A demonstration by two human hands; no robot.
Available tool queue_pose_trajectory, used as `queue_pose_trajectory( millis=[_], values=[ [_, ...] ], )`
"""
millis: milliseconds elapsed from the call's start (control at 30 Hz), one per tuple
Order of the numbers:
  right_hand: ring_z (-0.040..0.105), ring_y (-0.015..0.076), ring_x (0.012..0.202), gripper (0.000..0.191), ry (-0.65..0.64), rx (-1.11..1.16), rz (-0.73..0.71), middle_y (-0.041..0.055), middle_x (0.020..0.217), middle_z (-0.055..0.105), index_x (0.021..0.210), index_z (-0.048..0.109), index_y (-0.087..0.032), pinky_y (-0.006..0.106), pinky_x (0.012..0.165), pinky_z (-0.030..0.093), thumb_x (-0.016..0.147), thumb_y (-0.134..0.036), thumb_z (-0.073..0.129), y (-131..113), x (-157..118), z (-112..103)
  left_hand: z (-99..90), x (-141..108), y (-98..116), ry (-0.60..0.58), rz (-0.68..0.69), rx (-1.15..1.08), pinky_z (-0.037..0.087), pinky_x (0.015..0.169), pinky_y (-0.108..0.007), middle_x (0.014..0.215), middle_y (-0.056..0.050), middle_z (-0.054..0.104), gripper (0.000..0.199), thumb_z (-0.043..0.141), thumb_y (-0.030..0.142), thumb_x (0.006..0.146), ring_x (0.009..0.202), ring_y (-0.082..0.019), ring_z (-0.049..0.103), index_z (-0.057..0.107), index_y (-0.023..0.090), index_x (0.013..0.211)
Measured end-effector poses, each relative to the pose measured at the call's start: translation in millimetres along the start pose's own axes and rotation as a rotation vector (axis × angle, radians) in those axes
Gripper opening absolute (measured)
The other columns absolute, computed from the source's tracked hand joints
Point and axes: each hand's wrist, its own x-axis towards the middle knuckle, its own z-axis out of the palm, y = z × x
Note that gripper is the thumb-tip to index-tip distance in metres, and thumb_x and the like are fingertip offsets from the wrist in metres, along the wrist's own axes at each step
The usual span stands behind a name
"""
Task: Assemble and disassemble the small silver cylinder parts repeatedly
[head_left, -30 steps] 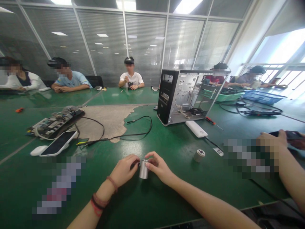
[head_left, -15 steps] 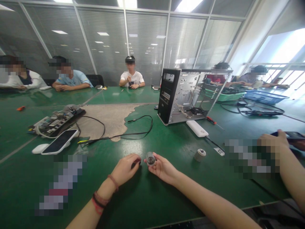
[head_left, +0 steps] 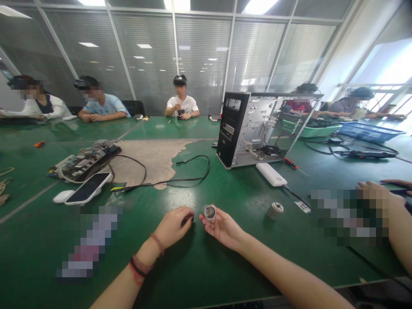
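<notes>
Between thumb and fingers, my right hand [head_left: 223, 227] holds a small round metal-and-clear cylinder [head_left: 210, 212], its open-looking end turned toward the camera. Just left of it, my left hand [head_left: 175, 224] is curled with the fingertips drawn together. Something small and dark shows at those fingertips, too little of it to name. The two hands are close but apart, above the green table [head_left: 189, 266]. A short pale cylinder [head_left: 275, 210] with a light top stands on the table to the right of my right hand.
An open computer case [head_left: 254, 128] stands beyond my hands, with a white power bank [head_left: 271, 174] and a screwdriver [head_left: 291, 163] before it. Left lie a phone [head_left: 89, 188], a circuit assembly [head_left: 85, 161] and cables. Another person's hand [head_left: 375, 193] is at right; several people sit around.
The view has shifted slightly left. In my right hand the cylinder has tilted, its end facing the camera more. At the right, the other person's hand has moved.
</notes>
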Motion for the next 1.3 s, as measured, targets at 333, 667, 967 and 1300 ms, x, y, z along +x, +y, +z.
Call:
queue_pose_trajectory(
  millis=[333, 667, 967, 1300],
  values=[
    [0.069, 0.0114, 0.061, 0.025, 0.006, 0.049, -0.029, 0.013, 0.08, 0.071, 0.093, 0.058, -0.007, 0.018, 0.058, 0.054, 0.093, -0.029, 0.046, -1.0, -0.2, 0.2, -2.3, -0.7, 2.6, -0.019, -0.004, 0.022, 0.046, 0.076, -0.027, 0.087, -0.004, 0.062, 0.016, 0.043, 0.016, 0.086, 0.081, -0.017, 0.058, 0.057, 0.019, 0.093],
    [0.07, 0.0129, 0.063, 0.028, 0.035, 0.062, -0.05, 0.0133, 0.076, 0.072, 0.096, 0.057, -0.005, 0.019, 0.059, 0.055, 0.095, -0.029, 0.042, -1.2, -0.3, 0.1, -2.1, -0.4, 3.9, -0.031, 0.018, 0.045, 0.046, 0.074, -0.026, 0.087, -0.003, 0.062, 0.015, 0.044, 0.015, 0.086, 0.081, -0.017, 0.058, 0.056, 0.019, 0.091],
    [0.07, 0.0131, 0.064, 0.029, 0.08, 0.022, -0.058, 0.012, 0.074, 0.072, 0.09, 0.058, -0.008, 0.02, 0.058, 0.054, 0.094, -0.032, 0.043, -1.6, -1.9, 2.4, -3.0, 0.1, 3.6, -0.023, 0.017, 0.05, 0.045, 0.074, -0.027, 0.087, -0.003, 0.062, 0.014, 0.043, 0.014, 0.086, 0.081, -0.017, 0.058, 0.055, 0.019, 0.09],
    [0.067, 0.012, 0.062, 0.026, 0.001, -0.227, -0.232, 0.0007, 0.072, 0.069, 0.092, 0.05, -0.019, 0.023, 0.061, 0.052, 0.079, -0.036, 0.066, 5.6, -0.7, 0.7, -2.4, -0.7, 2.8, -0.021, -0.01, -0.026, 0.045, 0.076, -0.027, 0.087, -0.003, 0.062, 0.016, 0.043, 0.017, 0.087, 0.081, -0.017, 0.057, 0.058, 0.019, 0.091]
  ],
)
